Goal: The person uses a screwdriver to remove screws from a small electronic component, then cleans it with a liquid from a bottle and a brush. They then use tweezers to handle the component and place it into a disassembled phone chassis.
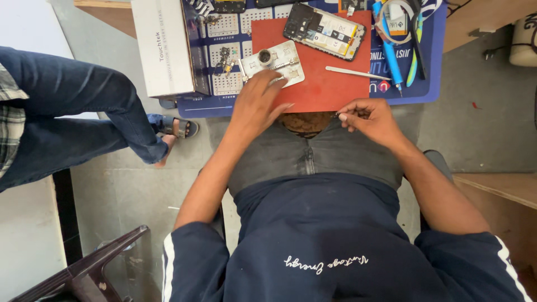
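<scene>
My left hand (258, 96) rests palm down on the near edge of a red work mat (324, 84), its fingertips touching a silver metal phone frame piece (274, 62) that carries a round camera part. My right hand (369, 118) sits just off the near edge of the table, thumb and fingers pinched together on something tiny that I cannot make out. An opened phone (325, 31) with its back removed lies on the far part of the mat. Thin metal tweezers (358, 72) lie on the mat between the phone and my right hand.
A blue mat (417, 92) covers the table, with a blue-handled tool (391, 56), a calendar sheet (224, 33) holding small parts, and a white box (165, 47) at the left. Another person's jeans-clad legs and sandalled foot (173, 128) are at left. A dark chair (89, 268) stands lower left.
</scene>
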A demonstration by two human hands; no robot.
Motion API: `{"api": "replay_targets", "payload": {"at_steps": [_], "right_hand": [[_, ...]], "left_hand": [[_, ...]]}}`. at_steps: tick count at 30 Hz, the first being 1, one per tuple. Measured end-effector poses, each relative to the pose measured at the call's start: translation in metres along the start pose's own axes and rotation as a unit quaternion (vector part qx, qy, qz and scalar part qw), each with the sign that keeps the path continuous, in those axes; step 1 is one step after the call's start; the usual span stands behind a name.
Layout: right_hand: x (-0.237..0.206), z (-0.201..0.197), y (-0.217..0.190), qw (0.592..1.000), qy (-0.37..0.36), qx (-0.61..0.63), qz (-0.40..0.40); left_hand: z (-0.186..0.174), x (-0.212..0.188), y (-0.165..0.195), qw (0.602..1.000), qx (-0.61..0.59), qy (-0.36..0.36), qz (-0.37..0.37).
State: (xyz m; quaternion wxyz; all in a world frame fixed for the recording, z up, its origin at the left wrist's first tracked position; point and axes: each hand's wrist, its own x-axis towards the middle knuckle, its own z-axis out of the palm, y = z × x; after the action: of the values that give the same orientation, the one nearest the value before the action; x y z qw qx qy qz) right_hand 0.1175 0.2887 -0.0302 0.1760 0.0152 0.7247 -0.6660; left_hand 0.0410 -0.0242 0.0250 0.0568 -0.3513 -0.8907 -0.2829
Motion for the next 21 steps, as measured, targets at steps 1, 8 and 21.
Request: {"api": "replay_targets", "payload": {"at_steps": [1,8,21], "right_hand": [[0.0,0.0,-0.001,1.0,0.003,-0.002,0.004],[0.002,0.0,-0.011,0.999,0.026,-0.041,-0.017],[0.007,-0.017,-0.009,0.991,0.054,0.118,-0.007]], "left_hand": [[0.003,0.013,0.0,1.0,0.001,-0.004,0.02],[0.035,0.131,-0.003,0.99,0.084,-0.008,0.111],[0.039,0.18,-0.013,0.987,0.059,-0.059,0.136]]}}
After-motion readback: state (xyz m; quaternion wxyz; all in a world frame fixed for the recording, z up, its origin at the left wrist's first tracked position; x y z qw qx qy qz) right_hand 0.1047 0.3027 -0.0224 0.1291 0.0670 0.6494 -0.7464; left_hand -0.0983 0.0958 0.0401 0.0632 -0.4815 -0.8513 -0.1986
